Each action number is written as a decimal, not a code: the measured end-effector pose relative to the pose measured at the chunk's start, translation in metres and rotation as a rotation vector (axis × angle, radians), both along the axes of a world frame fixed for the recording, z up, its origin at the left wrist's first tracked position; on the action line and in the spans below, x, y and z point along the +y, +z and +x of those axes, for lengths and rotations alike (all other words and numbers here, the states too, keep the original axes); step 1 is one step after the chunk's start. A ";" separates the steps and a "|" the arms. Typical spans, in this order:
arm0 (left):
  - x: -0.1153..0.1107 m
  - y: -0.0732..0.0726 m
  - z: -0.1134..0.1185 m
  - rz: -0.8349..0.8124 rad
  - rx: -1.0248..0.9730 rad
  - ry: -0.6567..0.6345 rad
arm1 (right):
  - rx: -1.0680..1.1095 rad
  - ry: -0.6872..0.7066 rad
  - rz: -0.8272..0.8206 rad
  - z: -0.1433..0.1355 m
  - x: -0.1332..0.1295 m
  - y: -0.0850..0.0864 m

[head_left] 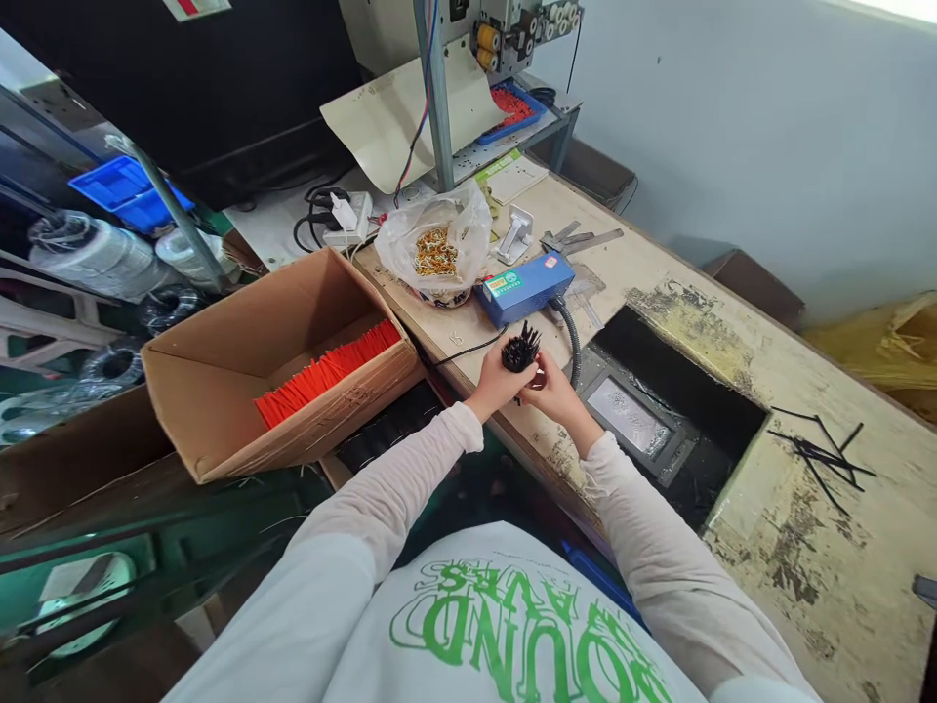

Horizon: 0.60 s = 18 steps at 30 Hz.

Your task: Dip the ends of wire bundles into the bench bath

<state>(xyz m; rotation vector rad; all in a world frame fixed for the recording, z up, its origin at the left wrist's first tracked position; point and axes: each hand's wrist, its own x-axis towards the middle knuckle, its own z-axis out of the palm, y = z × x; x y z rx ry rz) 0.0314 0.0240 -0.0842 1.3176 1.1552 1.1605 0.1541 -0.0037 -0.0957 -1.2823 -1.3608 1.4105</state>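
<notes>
A bundle of thin black wires or tubes (520,348) stands roughly upright between my hands, its ragged ends fanning out on top. My left hand (496,379) is wrapped round the bundle from the left. On the other side my right hand (550,389) has its fingers bent and pressed against the bundle's right side. Both hands are over the near edge of the wooden bench (538,439). Just beyond them lies a blue box-shaped device (525,289) with a grey corrugated hose (570,337).
To the left, a cardboard box (220,361) holds red strips (329,373). A plastic bag of gold-coloured terminals (436,254) sits behind the bundle. At the right, a recess (703,391) cuts into the bench, with loose black pieces (824,454) beyond it. A metal post (437,107) rises behind.
</notes>
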 end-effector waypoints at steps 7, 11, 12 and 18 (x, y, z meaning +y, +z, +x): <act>-0.003 -0.004 -0.005 0.145 0.088 -0.061 | -0.093 -0.044 0.180 -0.001 -0.002 -0.007; -0.004 -0.008 -0.008 0.201 0.085 -0.084 | -0.129 -0.062 0.211 -0.001 -0.003 -0.015; -0.004 -0.010 -0.009 0.205 0.081 -0.089 | -0.133 -0.061 0.211 -0.001 -0.002 -0.017; -0.004 -0.017 -0.013 0.176 0.082 -0.088 | -0.196 -0.046 0.221 0.000 -0.002 -0.026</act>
